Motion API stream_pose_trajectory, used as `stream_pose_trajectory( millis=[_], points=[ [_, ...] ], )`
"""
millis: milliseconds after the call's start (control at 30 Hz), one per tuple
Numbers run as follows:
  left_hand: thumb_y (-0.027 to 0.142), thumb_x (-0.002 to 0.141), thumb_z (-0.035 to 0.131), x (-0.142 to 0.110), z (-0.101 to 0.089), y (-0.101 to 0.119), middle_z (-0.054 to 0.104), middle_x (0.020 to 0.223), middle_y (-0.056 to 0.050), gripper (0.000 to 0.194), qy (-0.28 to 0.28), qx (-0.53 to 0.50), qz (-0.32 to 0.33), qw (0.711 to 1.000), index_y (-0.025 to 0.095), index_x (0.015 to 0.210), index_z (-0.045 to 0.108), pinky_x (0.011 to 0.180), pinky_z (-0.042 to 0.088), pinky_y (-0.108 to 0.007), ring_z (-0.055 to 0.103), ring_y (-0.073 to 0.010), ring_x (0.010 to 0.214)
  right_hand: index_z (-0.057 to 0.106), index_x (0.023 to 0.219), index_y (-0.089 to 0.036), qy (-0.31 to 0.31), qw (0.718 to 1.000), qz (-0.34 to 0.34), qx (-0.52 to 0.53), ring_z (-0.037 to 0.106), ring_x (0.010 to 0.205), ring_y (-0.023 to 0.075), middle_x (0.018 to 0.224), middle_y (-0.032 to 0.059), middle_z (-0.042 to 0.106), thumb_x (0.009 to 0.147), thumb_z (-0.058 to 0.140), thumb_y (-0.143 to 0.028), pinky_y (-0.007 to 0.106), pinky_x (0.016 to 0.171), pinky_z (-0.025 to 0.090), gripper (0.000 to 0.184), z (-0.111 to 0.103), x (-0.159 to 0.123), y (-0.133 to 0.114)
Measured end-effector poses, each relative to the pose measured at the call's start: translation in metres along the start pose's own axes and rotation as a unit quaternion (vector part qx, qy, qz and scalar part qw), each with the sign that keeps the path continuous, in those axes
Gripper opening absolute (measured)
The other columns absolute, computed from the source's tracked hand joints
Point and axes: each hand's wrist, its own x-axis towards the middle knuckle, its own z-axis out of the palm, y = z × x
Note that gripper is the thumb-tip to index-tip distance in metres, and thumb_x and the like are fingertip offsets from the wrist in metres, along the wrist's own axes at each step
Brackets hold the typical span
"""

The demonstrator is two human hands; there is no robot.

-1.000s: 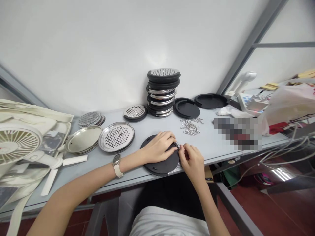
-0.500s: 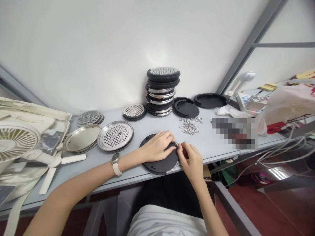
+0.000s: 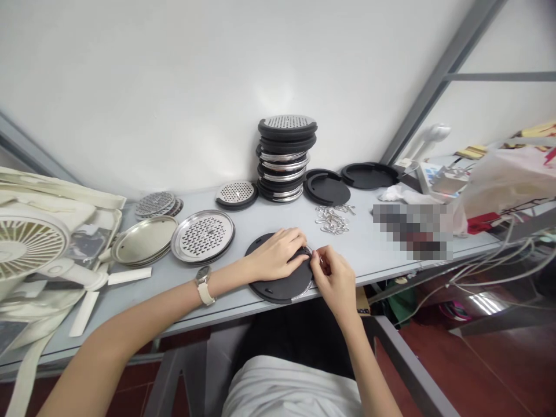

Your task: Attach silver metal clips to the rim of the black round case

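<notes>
A black round plate (image 3: 284, 291) with small slots lies near the table's front edge, a shiny metal rim showing at its right side. Across the top of it rests my left hand (image 3: 278, 255), its fingers and thumb closed on the plate's right edge. My right hand (image 3: 335, 282) pinches at that same edge, fingertips close to the left thumb. A shiny bit shows between those fingers, too small to make out. Behind the hands is a loose pile of bent wire clips (image 3: 332, 221). Left of the plate sits a round metal grater (image 3: 204, 236) on a dark base.
At the wall stands a tall stack of graters and black rings (image 3: 286, 156), beside black round trays (image 3: 328, 190). Metal discs (image 3: 145, 240), a white fan (image 3: 32, 246) and a bag occupy the left. A plastic bag (image 3: 499, 179) and cables (image 3: 490, 269) crowd the right.
My right hand has shifted slightly left and its fingers have turned a little at the plate's edge. My left hand stays on the plate. The whole view has moved slightly.
</notes>
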Motion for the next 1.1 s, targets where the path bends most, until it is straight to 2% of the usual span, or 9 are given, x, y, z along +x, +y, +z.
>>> stream_pose_trajectory(
  millis=[133,300,733,1100],
  points=[
    [0.024,0.093,0.048,-0.0001,0.0006,-0.0005,0.055,0.106,-0.009,0.015,-0.003,-0.004,0.005,1.000,0.016,0.105,0.051,0.093,0.042,-0.037,0.053,-0.0218,0.102,0.042,0.069,-0.022,-0.001,1.000,0.009,0.026,0.042,0.056,0.0144,0.057,-0.0045,0.040,0.092,0.047,-0.034,0.025,0.057,0.031,0.027,-0.0002,-0.0002,0.0016],
    [0.024,0.093,0.048,0.0001,0.0003,-0.0005,0.055,0.106,-0.009,0.016,-0.005,-0.004,0.004,1.000,0.016,0.106,0.051,0.093,0.042,-0.037,0.054,-0.0218,0.102,0.038,0.068,-0.022,-0.009,1.000,-0.007,0.001,0.042,0.057,0.0149,0.059,-0.0036,0.042,0.094,0.044,-0.033,0.026,0.057,0.031,0.029,-0.0012,0.0004,0.0017],
    [0.025,0.096,0.042,0.0008,-0.0030,0.0016,0.056,0.110,-0.010,0.019,-0.028,0.028,0.010,0.999,0.016,0.110,0.050,0.093,0.040,-0.038,0.053,-0.0228,0.105,0.040,0.068,-0.022,0.004,0.999,-0.038,-0.034,0.043,0.059,0.0166,0.061,-0.0017,0.043,0.095,0.042,-0.028,0.028,0.058,0.031,0.028,0.0009,-0.0007,0.0016],
    [0.025,0.094,0.045,0.0011,-0.0012,-0.0005,0.057,0.110,-0.009,0.018,-0.018,0.012,0.009,1.000,0.017,0.109,0.051,0.093,0.040,-0.037,0.053,-0.0216,0.104,0.039,0.066,-0.022,0.014,0.998,-0.040,-0.036,0.042,0.058,0.0166,0.060,-0.0020,0.042,0.095,0.042,-0.028,0.028,0.057,0.030,0.029,0.0024,-0.0011,0.0015]
  ],
)
